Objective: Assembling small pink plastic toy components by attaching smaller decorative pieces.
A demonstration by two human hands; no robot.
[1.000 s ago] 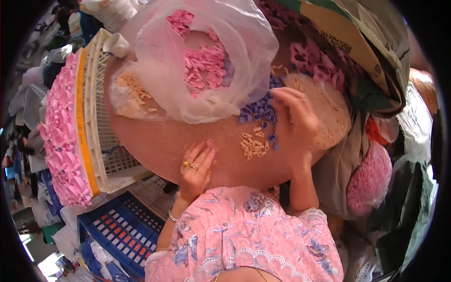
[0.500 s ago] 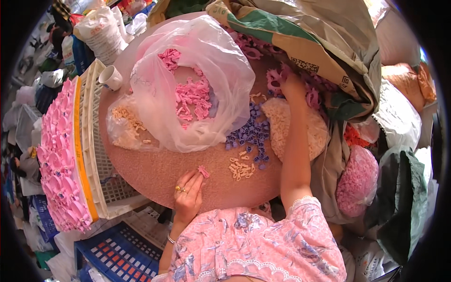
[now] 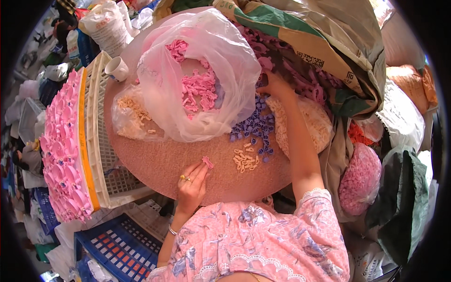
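My left hand (image 3: pixel 191 184) rests at the near edge of the round table (image 3: pixel 164 174), fingers together, with a small pink plastic piece (image 3: pixel 207 162) at its fingertips. My right hand (image 3: pixel 277 88) is bent over the far right of the table, beside the mouth of a large sack (image 3: pixel 300 40). A larger pink plastic piece (image 3: pixel 267 64) shows at its fingertips; the fingers partly hide the grip. More pink pieces (image 3: pixel 310 87) lie in the sack. Blue beads (image 3: pixel 256 120) are heaped below that hand, and cream-coloured loops (image 3: pixel 245 161) lie nearer me.
An open clear bag (image 3: pixel 157 94) of small pink pieces stands mid-table. Bags of cream pieces (image 3: pixel 307 122) flank it. On the left are a white cup (image 3: pixel 116 69), a pale crate (image 3: pixel 110 164) and a tray edge with pink pieces (image 3: pixel 63 150). A blue basket (image 3: pixel 117 244) sits below.
My right hand has drawn back from inside the sack, moving left, with a pink piece at its fingertips. My left hand stays with its small pink piece; the whole view has shifted slightly.
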